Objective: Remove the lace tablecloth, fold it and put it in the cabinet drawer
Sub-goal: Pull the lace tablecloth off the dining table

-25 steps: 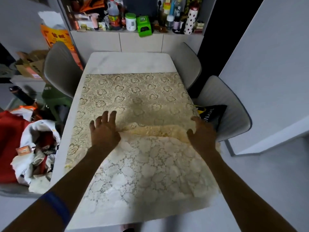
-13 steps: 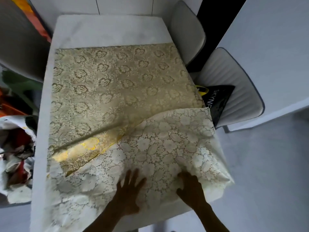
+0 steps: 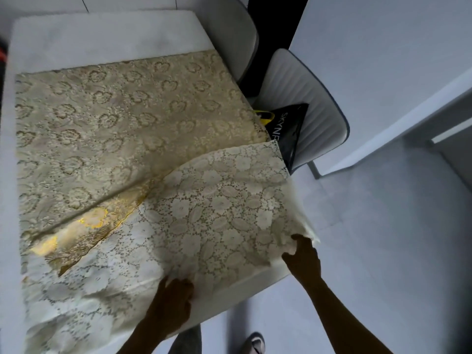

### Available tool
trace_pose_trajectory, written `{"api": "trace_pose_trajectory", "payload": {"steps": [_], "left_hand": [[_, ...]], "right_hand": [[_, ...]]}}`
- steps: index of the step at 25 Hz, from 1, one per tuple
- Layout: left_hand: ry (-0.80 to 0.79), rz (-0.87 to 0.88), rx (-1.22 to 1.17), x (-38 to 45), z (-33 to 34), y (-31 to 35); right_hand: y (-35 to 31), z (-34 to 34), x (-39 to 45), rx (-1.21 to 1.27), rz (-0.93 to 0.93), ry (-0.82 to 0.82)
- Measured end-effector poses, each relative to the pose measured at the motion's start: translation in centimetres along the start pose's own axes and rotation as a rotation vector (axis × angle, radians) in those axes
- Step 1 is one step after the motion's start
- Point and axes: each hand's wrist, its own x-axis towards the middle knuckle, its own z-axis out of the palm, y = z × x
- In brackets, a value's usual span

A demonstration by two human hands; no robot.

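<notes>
The cream lace tablecloth (image 3: 217, 208) lies bunched over the near half of the white table (image 3: 102, 34), on top of a gold-patterned cloth (image 3: 115, 118) that covers the table's middle. My left hand (image 3: 173, 297) grips the lace at the table's near edge, fingers curled into the fabric. My right hand (image 3: 302, 254) pinches the lace's near right corner, where it hangs past the table's corner. The cabinet drawer is out of view.
Two grey chairs stand along the table's right side; the nearer one (image 3: 319, 116) holds a black bag (image 3: 288, 129) with yellow trim. Grey floor lies to the right and below. My shoe (image 3: 255, 343) shows by the near table edge.
The lace has been drawn toward me, baring more of the gold cloth. Both hands moved from pressing flat mid-table to gripping the lace at the near edge; the right hand shifted to the corner.
</notes>
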Motion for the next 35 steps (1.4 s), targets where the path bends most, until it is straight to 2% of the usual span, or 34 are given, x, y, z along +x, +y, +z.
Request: {"api": "trace_pose_trajectory", "payload": {"steps": [2, 4, 6, 8, 11, 13, 15, 16, 19, 20, 22, 24, 25, 27, 29, 30, 32, 33, 35], "left_hand": [[-0.066, -0.088, -0.146, 0.0, -0.5, 0.6], [-0.232, -0.19, -0.239, 0.0, -1.2, 1.3], [-0.394, -0.188, -0.352, -0.1, -1.8, 3.1], [-0.437, -0.147, -0.409, -0.1, -1.9, 5.7], [-0.379, -0.09, -0.463, 0.3, -1.2, 9.1], [-0.462, -0.098, -0.552, 0.9, -0.9, 9.6], [-0.541, -0.169, -0.646, 1.6, -1.1, 8.8], [-0.485, -0.223, -0.63, 1.9, -1.3, 8.0], [-0.08, -0.43, -0.301, 1.8, -2.5, 4.0], [0.004, -0.514, -0.202, 1.5, -2.9, 2.2], [0.017, -0.719, -0.099, 0.3, -3.1, -2.0], [-0.027, -0.862, -0.093, -1.3, -2.7, -6.1], [-0.018, -0.891, -0.144, -2.0, -2.3, -7.9], [0.083, -0.878, -0.265, -3.1, -1.7, -10.4], [0.173, -0.858, -0.221, -3.6, -1.6, -12.0], [0.176, -0.869, -0.178, -3.7, -1.9, -12.5], [0.164, -0.83, -0.15, -3.2, -3.4, -13.4], [0.212, -0.752, -0.176, -2.8, -4.7, -13.9], [0.423, -0.623, -0.377, -1.7, -9.1, -16.0]], "right_hand": [[1.6, -0.1, -0.1, 0.244, 0.183, 0.023], [2.1, 0.0, -0.6, 0.607, 0.413, -0.008], [2.1, 0.2, -2.0, 0.921, 0.572, -0.205], [1.8, 0.8, -4.0, 1.084, 0.638, -0.371], [1.1, 2.7, -6.7, 1.19, 0.676, -0.416], [0.6, 3.4, -7.5, 1.259, 0.659, -0.438], [0.2, 3.4, -7.4, 1.237, 0.611, -0.442], [0.0, 3.3, -7.2, 1.203, 0.592, -0.421], [0.0, 3.4, -6.6, 1.038, 0.485, -0.331], [0.1, 3.4, -6.6, 0.959, 0.438, -0.337], [0.1, 3.5, -6.2, 0.665, 0.323, -0.365], [-0.3, 3.3, -5.4, 0.213, 0.176, -0.402], [-0.8, 3.2, -4.9, 0.036, 0.116, -0.395], [-2.1, 3.0, -4.3, -0.148, -0.008, -0.406], [-4.0, 3.0, -3.8, -0.231, -0.114, -0.417], [-5.0, 3.3, -3.8, -0.196, -0.135, -0.386], [-6.3, 4.2, -4.5, 0.034, -0.035, -0.261], [-6.9, 4.6, -4.9, 0.118, 0.036, -0.181], [-7.5, 5.4, -5.7, 0.231, 0.158, -0.028]]}}
